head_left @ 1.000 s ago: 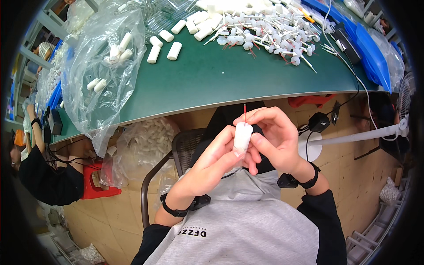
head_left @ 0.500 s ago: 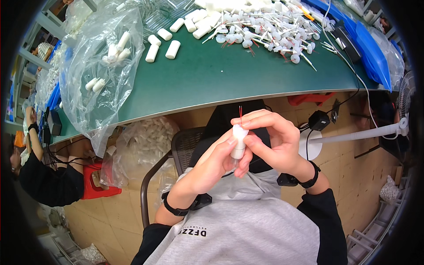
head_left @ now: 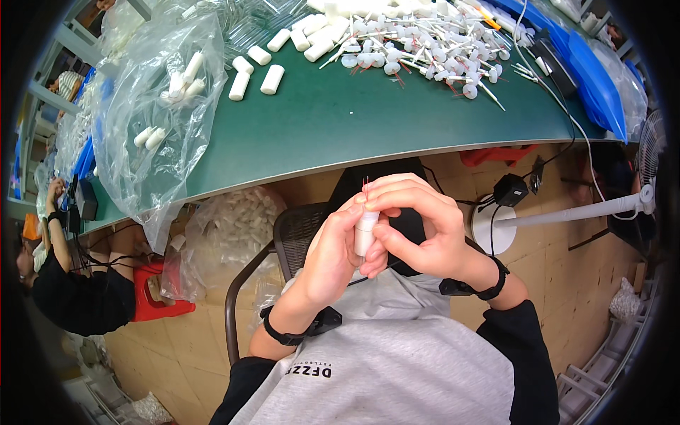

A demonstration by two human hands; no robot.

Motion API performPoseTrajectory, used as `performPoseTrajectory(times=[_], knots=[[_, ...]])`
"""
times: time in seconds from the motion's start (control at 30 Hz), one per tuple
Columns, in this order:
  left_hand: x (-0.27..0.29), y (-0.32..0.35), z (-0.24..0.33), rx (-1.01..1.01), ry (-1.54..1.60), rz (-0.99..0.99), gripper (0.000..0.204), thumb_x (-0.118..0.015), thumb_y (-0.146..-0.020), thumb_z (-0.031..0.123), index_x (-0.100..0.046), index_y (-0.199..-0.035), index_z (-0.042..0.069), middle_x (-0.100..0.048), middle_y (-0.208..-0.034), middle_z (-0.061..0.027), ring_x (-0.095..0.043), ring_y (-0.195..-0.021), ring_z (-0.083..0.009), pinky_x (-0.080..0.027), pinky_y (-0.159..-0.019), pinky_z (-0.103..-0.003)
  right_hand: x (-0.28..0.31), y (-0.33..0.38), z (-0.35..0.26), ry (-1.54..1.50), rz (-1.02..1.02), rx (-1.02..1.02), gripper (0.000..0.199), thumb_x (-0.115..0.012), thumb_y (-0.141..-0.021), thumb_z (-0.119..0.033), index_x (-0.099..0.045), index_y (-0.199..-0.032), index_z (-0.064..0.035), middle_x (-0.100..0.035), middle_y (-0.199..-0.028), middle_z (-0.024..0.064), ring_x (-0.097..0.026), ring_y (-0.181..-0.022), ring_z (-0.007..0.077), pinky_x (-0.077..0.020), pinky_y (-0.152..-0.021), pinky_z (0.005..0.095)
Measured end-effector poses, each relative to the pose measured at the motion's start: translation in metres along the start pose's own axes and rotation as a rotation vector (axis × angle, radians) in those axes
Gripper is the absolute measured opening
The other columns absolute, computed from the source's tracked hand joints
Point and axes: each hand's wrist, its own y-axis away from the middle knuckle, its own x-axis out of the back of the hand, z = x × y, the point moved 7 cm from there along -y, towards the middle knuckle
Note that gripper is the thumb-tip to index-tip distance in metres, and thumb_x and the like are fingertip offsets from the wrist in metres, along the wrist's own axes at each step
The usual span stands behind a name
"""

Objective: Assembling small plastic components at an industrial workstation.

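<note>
Above my lap, just off the table's near edge, both hands grip one white plastic cylinder (head_left: 365,239) held roughly upright. Thin red wires stick up from its top. My left hand (head_left: 327,249) wraps its left side, thumb raised beside the upper end. My right hand (head_left: 428,230) closes on it from the right, index finger bent over the top rim and thumb against the side. Fingers partly hide the cylinder's upper end and the whitish cap there.
On the green table (head_left: 304,120) lie loose white cylinders (head_left: 272,79) and a pile of white discs with stems and red wires (head_left: 432,49). A clear bag (head_left: 159,106) overhangs the left edge. A chair (head_left: 294,230), red stool (head_left: 152,290) and white fan (head_left: 616,205) stand around. A co-worker (head_left: 81,283) sits left.
Both hands and the cylinder have shifted slightly left. My right fingers now lie closer over the cylinder's top, and less of its cap and red wires shows.
</note>
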Motion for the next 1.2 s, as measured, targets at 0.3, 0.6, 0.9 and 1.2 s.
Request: performPoseTrajectory(times=[0.3,0.6,0.9,1.2], knots=[[0.004,-0.002,0.003,-0.070,0.052,-0.003,0.033,-0.029,-0.089,0.026,-0.043,-0.109,0.003,-0.041,-0.058,-0.0028,-0.036,-0.044,-0.0096,-0.035,-0.042,-0.023,-0.006,0.000,0.000,-0.023,-0.057,0.034,0.028,-0.067,-0.067,-0.001,-0.062,-0.095,-0.0010,-0.062,-0.104,0.0113,-0.057,-0.102,0.0285,-0.0436,-0.089,0.0390],[0.005,0.001,0.010,-0.050,0.004,-0.010,0.011,-0.037,-0.094,0.016,-0.040,-0.099,0.006,-0.037,-0.057,-0.0001,-0.030,-0.044,-0.0058,-0.028,-0.042,-0.021,0.012,0.007,0.016,-0.322,0.168,-0.196,0.028,-0.056,-0.084,-0.003,-0.052,-0.111,0.0015,-0.056,-0.105,0.0091,-0.053,-0.101,0.0174,-0.0421,-0.086,0.0301],[0.008,-0.007,0.008,-0.068,0.003,-0.070,0.016,-0.039,-0.094,0.019,-0.043,-0.100,0.005,-0.043,-0.064,-0.0025,-0.037,-0.052,-0.0081,-0.034,-0.051,-0.023,0.005,0.018,0.041,-0.259,0.116,-0.482,0.018,-0.056,-0.089,-0.011,-0.055,-0.102,-0.0004,-0.058,-0.096,0.0077,-0.056,-0.090,0.0143,-0.0439,-0.082,0.0290],[0.027,-0.026,0.003,-0.143,-0.114,-0.009,0.028,-0.050,-0.093,0.021,-0.047,-0.114,0.002,-0.053,-0.087,-0.0024,-0.052,-0.078,-0.0122,-0.042,-0.073,-0.026,-0.006,0.022,0.055,-0.530,0.117,-0.699,0.025,-0.060,-0.088,-0.013,-0.049,-0.107,-0.0003,-0.056,-0.100,0.0094,-0.056,-0.092,0.0138,-0.0459,-0.082,0.0294]])
